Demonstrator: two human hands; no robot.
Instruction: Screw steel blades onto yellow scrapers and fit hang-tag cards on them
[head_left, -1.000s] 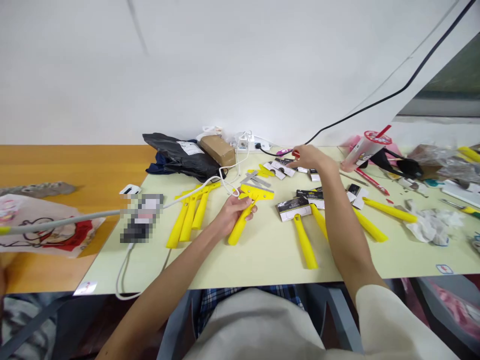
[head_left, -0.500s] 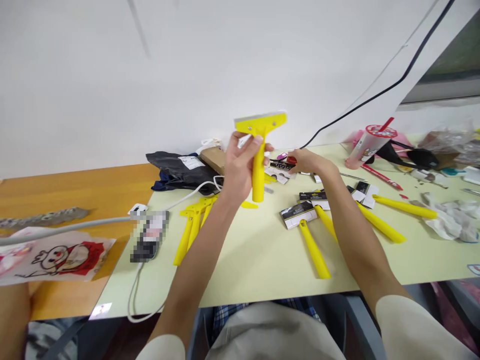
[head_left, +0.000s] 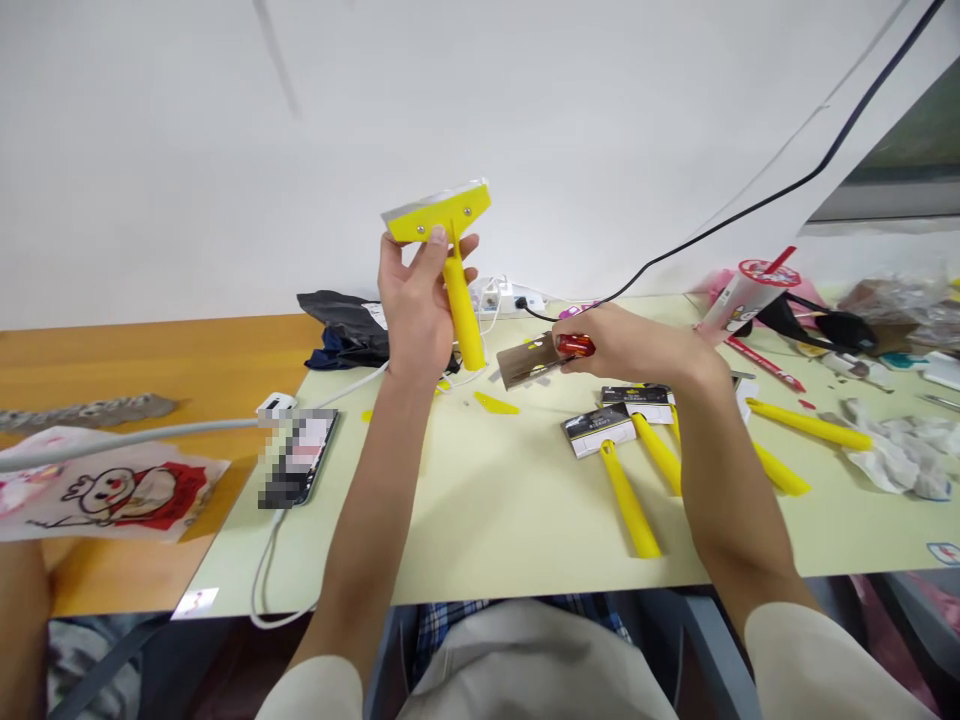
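My left hand (head_left: 424, 300) is closed around a yellow scraper (head_left: 466, 315) and holds it up above the table. Its wide head with a metal blade points upward, and my thumb presses just below two screws. My right hand (head_left: 637, 345) is closed on a folded card sleeve (head_left: 525, 362), brownish grey on the side facing me. In the same grip lies a red-handled screwdriver (head_left: 576, 346), partly hidden by my fingers. Under and beside my right forearm lie several yellow scrapers (head_left: 630, 500) with black-and-white card sleeves (head_left: 598, 430) on their heads.
A yellow plastic piece (head_left: 496, 404) lies on the table between my arms. To the left are a phone (head_left: 319, 450) with a cable and a black plastic bag (head_left: 349, 325). A drink cup (head_left: 742, 295), red marker (head_left: 765, 362) and crumpled tissue (head_left: 900, 445) lie right.
My left hand has moved left and up with the scraper, which now tilts. My right hand has lifted the card sleeve and brought it toward the left hand.
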